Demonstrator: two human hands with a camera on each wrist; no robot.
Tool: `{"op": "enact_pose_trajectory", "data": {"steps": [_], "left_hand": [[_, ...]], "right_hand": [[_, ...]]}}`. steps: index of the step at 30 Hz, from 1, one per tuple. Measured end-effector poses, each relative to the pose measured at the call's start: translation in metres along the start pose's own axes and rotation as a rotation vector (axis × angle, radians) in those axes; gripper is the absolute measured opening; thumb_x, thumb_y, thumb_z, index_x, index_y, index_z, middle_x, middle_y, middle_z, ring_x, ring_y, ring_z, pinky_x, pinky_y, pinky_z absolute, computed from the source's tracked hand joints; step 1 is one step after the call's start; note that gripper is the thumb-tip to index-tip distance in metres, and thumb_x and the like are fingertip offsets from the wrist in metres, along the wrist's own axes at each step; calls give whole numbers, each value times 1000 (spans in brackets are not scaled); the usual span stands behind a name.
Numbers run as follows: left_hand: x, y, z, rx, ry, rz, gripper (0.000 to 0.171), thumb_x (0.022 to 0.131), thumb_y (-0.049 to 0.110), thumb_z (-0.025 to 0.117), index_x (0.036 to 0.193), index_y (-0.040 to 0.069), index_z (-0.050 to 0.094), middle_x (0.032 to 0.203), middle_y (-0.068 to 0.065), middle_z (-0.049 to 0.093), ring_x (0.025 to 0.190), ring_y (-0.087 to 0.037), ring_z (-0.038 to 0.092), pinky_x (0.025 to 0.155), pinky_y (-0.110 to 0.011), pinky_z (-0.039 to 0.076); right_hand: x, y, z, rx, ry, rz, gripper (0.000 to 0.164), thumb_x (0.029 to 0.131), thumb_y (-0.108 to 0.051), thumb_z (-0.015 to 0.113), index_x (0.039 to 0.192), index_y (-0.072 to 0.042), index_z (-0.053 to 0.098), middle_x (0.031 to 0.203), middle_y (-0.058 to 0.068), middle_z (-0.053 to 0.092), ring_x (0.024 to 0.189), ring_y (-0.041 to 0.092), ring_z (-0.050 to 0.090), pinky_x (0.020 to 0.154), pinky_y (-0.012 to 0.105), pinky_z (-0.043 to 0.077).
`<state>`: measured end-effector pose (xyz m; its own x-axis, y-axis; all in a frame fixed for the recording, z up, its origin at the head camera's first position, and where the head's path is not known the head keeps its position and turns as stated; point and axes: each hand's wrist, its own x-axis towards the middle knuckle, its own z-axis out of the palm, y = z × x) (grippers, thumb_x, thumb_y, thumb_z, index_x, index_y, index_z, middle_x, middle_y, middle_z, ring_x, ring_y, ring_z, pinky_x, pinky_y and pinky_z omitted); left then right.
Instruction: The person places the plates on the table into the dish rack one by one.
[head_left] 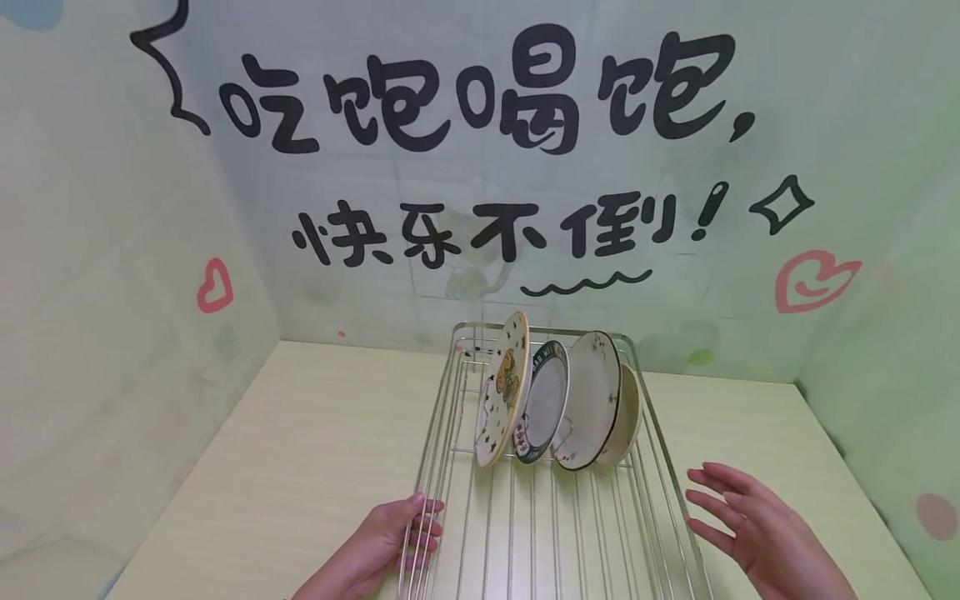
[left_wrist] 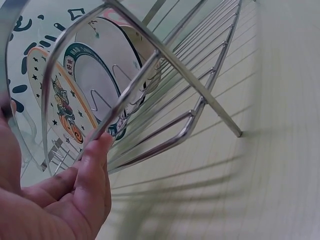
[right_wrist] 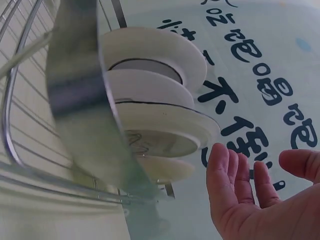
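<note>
A silver wire dish rack (head_left: 660, 433) stands on the table, with several dishes upright in its far part. My left hand (head_left: 386, 537) grips the near left side of the rack, its fingers curled round the top rail in the left wrist view. My right hand (head_left: 750, 517) hovers just outside the right side, apart from it, fingers spread and holding nothing. From left to right stand a cream plate (head_left: 504, 392) with stars and a cartoon, a plate with a dark green lettered rim (head_left: 546, 400), a dark-rimmed white dish (head_left: 592, 400), and a cream dish (head_left: 628, 412) partly hidden behind it.
The pale wood-grain table (head_left: 322, 433) extends on both sides of the rack. A printed cloth wall (head_left: 360, 308) with black characters closes off the back, close behind the rack. Similar panels (head_left: 885, 375) flank the left and right.
</note>
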<state>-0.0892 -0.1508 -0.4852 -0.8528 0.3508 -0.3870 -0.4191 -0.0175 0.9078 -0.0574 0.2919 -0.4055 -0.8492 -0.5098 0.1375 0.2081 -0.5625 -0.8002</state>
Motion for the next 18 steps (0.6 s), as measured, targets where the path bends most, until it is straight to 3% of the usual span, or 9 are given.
{"op": "enact_pose_trajectory", "data": {"steps": [3, 6, 10, 12, 13, 15, 18], "left_hand": [[0, 0, 0, 6, 3, 0, 61, 98, 43, 44, 126, -10, 49, 88, -3, 63, 76, -13, 62, 64, -28, 54], [0, -1, 0, 16, -3, -4, 63, 98, 45, 43, 127, -10, 48, 89, -2, 64, 77, -13, 62, 65, -28, 54], [-1, 0, -2, 23, -29, -10, 66, 98, 47, 41, 129, -11, 45, 91, -2, 63, 79, -13, 62, 69, -30, 56], [-2, 1, -2, 24, -40, -9, 67, 98, 48, 39, 130, -11, 44, 92, -2, 63, 80, -13, 62, 71, -32, 56], [-2, 1, -3, 23, -41, -10, 67, 98, 48, 39, 130, -11, 44, 92, -2, 62, 81, -13, 62, 72, -32, 56], [-2, 1, -3, 21, -43, -9, 68, 98, 49, 38, 131, -11, 43, 92, -2, 62, 81, -13, 61, 72, -33, 56], [-2, 2, -3, 18, -40, -9, 68, 98, 49, 39, 131, -10, 43, 92, -2, 62, 81, -13, 61, 72, -33, 56]], "right_hand": [[-9, -1, -8, -73, 54, -53, 48, 102, 1, 12, 135, -8, 46, 136, 0, 52, 122, 16, 53, 100, 34, 46], [-17, 0, -11, -322, 281, -101, 39, 102, 0, 27, 132, -8, 50, 129, -4, 57, 114, 12, 59, 92, 33, 51], [-22, 8, -12, -892, 663, -40, 31, 97, -11, 52, 128, -9, 55, 116, -23, 59, 99, -7, 60, 78, 18, 54], [-22, 14, -15, -1196, 742, -17, 35, 93, -17, 60, 127, -10, 55, 113, -27, 56, 96, -18, 52, 75, 7, 47], [-21, 18, -17, -1345, 753, -24, 37, 91, -18, 63, 126, -10, 55, 113, -25, 56, 96, -20, 48, 76, 3, 42], [-18, 24, -23, -1575, 721, -96, 40, 86, -16, 69, 124, -8, 57, 117, -14, 58, 100, -11, 47, 82, 2, 32], [-15, 33, -32, -1783, 639, -242, 45, 78, -9, 73, 121, -5, 59, 120, 10, 58, 110, 16, 48, 93, 19, 30]]}}
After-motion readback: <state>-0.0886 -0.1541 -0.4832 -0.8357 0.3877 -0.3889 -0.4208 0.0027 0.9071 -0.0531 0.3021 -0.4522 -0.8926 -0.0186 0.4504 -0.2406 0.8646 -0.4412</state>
